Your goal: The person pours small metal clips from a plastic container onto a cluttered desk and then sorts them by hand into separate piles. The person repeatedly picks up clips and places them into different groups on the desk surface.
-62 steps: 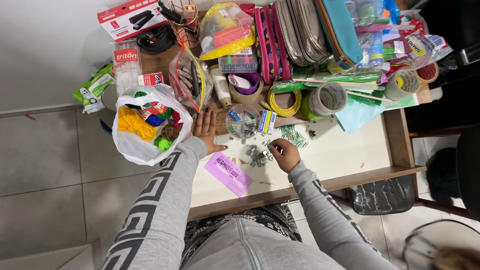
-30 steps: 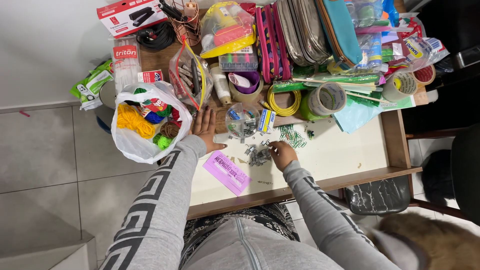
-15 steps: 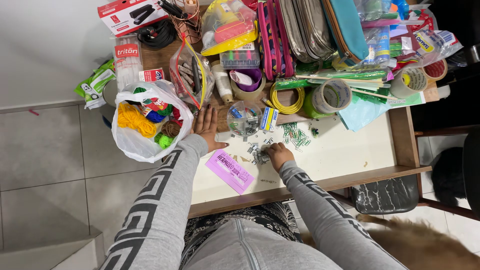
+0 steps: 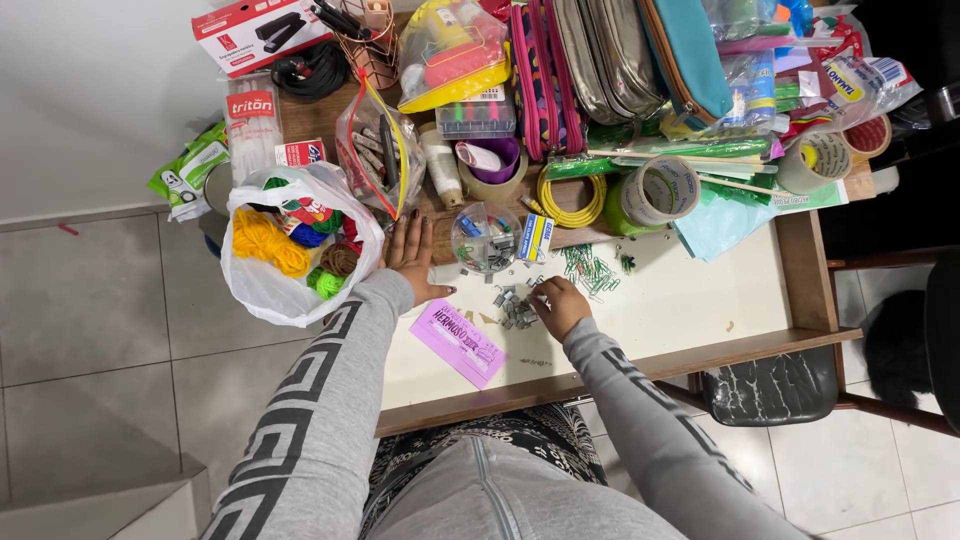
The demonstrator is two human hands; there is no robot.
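Hands at a pile of small metal clips

Fingers of the right hand curled down over the right edge of a loose pile of small grey metal clips on the pale desk top; whether a clip was pinched between the fingertips could not be told. Just beyond that hand stood a clear round tub holding more grey clips with a few blue pieces, and beside it a small blue and yellow box. Green paper clips lay scattered to the right of the knuckles. The left hand lay flat and open, palm down, gripping nothing, with its outer edge touching a white plastic bag that held balls of yellow, green, blue and brown yarn. A pink paper slip rested near the left wrist, between the two forearms. Further off, a zip bag held pens and markers.
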